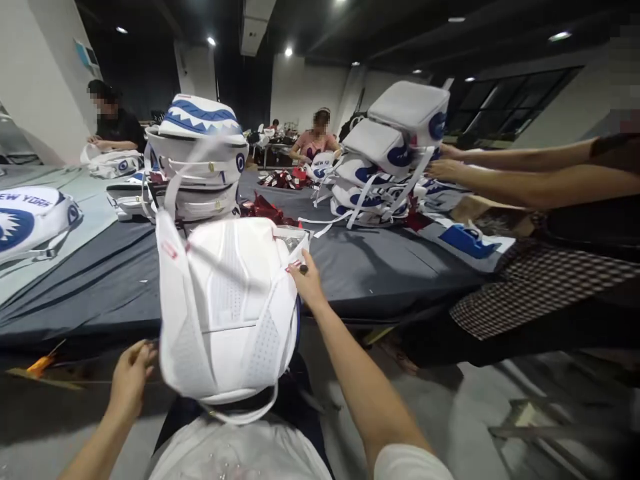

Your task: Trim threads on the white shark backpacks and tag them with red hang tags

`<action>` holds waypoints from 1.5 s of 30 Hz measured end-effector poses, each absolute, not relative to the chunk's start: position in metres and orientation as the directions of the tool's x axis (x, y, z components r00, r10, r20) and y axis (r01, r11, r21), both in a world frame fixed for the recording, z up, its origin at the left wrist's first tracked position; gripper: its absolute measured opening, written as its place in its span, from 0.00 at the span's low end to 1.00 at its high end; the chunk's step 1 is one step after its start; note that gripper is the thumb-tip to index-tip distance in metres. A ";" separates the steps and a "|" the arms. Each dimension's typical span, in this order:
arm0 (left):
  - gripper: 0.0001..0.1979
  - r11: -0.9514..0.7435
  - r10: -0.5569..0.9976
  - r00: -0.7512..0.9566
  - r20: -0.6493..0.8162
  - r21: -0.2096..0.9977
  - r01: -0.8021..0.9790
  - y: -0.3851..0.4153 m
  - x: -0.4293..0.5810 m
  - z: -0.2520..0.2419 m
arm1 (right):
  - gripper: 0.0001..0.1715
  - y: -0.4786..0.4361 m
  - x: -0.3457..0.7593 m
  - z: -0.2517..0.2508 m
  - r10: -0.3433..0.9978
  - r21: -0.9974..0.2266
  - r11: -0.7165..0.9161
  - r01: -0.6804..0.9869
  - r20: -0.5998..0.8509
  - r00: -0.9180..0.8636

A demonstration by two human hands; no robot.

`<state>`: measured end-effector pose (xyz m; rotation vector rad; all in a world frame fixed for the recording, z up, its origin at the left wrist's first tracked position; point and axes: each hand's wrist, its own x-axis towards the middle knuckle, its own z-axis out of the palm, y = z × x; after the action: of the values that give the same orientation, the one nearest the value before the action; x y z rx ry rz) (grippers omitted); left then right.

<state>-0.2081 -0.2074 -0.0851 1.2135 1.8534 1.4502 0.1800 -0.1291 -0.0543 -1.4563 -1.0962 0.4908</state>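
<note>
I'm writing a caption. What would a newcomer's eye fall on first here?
Probably the white backpack, large in the near centre, with the right hand at its upper right edge and the left hand close to its lower left. Behind it, two piles of white-and-blue bags rise from the dark-covered table, a co-worker's hands at the right-hand one.

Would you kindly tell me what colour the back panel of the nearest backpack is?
The back panel is mainly white, seen best in the head view.
</note>
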 end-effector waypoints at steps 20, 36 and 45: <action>0.16 -0.969 0.125 0.981 0.147 -0.194 0.152 0.002 0.026 -0.033 | 0.38 -0.149 0.181 -0.112 0.911 -0.763 -0.036 0.646 0.241 0.335; 0.19 -0.889 0.162 0.911 0.379 -0.344 0.301 0.076 -0.025 0.002 | 0.40 -0.149 0.174 -0.086 0.942 -0.374 -0.305 0.876 0.014 0.334; 0.17 -0.939 0.305 0.896 0.321 -0.052 0.339 0.006 -0.008 -0.040 | 0.37 -0.203 0.210 0.001 0.851 -0.696 -0.247 0.674 0.178 0.495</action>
<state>-0.0079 0.0064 -0.0398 3.1631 0.5387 0.5081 0.2103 -0.2034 0.0012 -2.0007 -1.2516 0.3044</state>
